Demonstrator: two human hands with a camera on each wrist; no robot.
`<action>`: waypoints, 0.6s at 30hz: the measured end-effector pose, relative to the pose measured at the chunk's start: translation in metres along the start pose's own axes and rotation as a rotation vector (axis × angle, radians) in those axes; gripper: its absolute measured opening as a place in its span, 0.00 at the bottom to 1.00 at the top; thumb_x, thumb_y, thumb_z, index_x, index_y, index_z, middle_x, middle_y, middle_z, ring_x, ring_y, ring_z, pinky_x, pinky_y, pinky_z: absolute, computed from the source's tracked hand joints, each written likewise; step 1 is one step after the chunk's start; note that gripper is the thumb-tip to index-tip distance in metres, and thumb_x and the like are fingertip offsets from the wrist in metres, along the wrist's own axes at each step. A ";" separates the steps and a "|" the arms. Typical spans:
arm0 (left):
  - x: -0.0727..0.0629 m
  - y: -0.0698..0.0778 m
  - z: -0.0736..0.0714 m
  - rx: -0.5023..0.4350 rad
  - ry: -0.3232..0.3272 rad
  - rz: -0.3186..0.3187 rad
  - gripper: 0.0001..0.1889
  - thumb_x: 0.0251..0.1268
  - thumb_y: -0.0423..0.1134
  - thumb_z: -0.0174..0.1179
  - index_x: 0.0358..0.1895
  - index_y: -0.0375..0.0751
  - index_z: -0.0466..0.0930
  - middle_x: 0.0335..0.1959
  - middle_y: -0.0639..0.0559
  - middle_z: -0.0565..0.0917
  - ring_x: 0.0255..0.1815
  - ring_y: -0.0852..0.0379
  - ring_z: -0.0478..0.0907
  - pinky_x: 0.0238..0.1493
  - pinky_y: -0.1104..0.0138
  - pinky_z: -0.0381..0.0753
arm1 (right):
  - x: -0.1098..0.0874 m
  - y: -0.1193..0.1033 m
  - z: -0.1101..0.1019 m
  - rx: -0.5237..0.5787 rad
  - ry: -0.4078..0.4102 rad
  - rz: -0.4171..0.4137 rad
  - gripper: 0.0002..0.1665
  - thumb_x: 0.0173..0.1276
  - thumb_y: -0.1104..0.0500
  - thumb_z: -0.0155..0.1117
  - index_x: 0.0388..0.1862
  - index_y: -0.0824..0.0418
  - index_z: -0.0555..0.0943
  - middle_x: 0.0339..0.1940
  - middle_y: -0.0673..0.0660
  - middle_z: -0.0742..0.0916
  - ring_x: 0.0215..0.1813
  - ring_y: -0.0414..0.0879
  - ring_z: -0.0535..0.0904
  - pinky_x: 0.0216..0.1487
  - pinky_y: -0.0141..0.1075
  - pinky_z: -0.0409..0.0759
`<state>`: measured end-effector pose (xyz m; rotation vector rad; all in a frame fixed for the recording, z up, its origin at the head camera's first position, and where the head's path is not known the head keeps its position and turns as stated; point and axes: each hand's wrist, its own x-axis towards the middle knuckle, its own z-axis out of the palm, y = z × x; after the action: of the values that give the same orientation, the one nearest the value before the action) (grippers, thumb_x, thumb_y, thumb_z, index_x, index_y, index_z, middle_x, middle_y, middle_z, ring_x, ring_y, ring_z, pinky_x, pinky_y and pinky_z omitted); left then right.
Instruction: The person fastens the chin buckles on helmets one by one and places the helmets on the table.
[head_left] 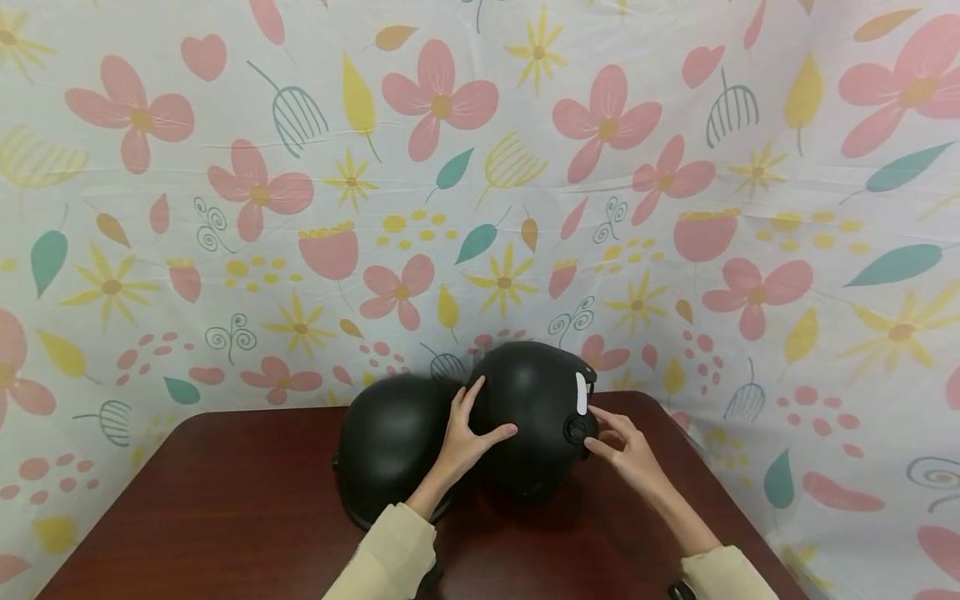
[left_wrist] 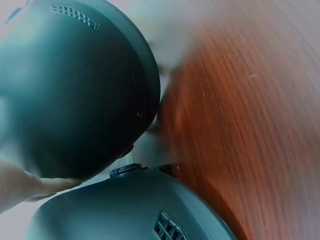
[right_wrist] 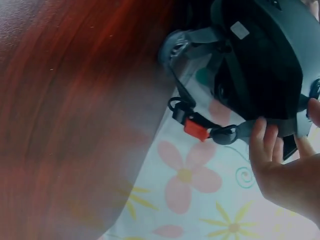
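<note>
Two black helmets stand side by side and overlap in the head view. The right-hand helmet (head_left: 517, 417) is tilted, with a white strip (head_left: 582, 393) and a round dial (head_left: 576, 429) on its right side. My left hand (head_left: 463, 433) rests on its left side, thumb and fingers spread over the shell. At the opposite rim my right hand (head_left: 626, 450) grips the helmet near the dial. In the right wrist view, fingers curl over the rim and chin strap, and a red-and-black buckle (right_wrist: 196, 130) hangs below. The left-hand helmet (head_left: 390, 442) sits just left of my left wrist.
A dark red-brown table (head_left: 225, 500) carries both helmets, which are toward its back edge. Behind it hangs a white cloth (head_left: 480, 208) printed with flowers and leaves. A small dark object (head_left: 681, 591) shows at the right sleeve's cuff.
</note>
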<state>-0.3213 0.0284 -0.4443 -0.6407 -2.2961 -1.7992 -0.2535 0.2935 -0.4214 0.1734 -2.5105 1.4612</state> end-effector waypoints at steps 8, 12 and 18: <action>0.000 0.001 -0.001 -0.011 0.008 -0.007 0.48 0.53 0.57 0.71 0.77 0.65 0.53 0.80 0.36 0.42 0.79 0.30 0.44 0.66 0.30 0.55 | 0.007 -0.009 0.007 -0.020 0.069 -0.085 0.36 0.66 0.69 0.60 0.74 0.63 0.64 0.58 0.70 0.79 0.58 0.62 0.77 0.60 0.54 0.76; 0.000 0.002 -0.002 -0.023 0.001 -0.012 0.48 0.53 0.54 0.72 0.76 0.66 0.53 0.80 0.37 0.42 0.79 0.31 0.45 0.66 0.30 0.56 | 0.010 -0.011 0.010 0.002 0.087 -0.106 0.38 0.63 0.71 0.57 0.74 0.62 0.65 0.56 0.68 0.82 0.56 0.46 0.78 0.61 0.54 0.73; 0.000 0.002 -0.001 -0.012 -0.006 -0.013 0.48 0.53 0.55 0.71 0.76 0.64 0.54 0.80 0.38 0.43 0.78 0.30 0.45 0.67 0.30 0.56 | 0.014 -0.020 0.011 0.030 0.078 -0.130 0.37 0.67 0.66 0.56 0.75 0.58 0.63 0.62 0.68 0.77 0.62 0.51 0.74 0.62 0.49 0.72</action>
<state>-0.3210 0.0274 -0.4422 -0.6353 -2.3002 -1.8202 -0.2643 0.2740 -0.4064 0.2736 -2.3692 1.4269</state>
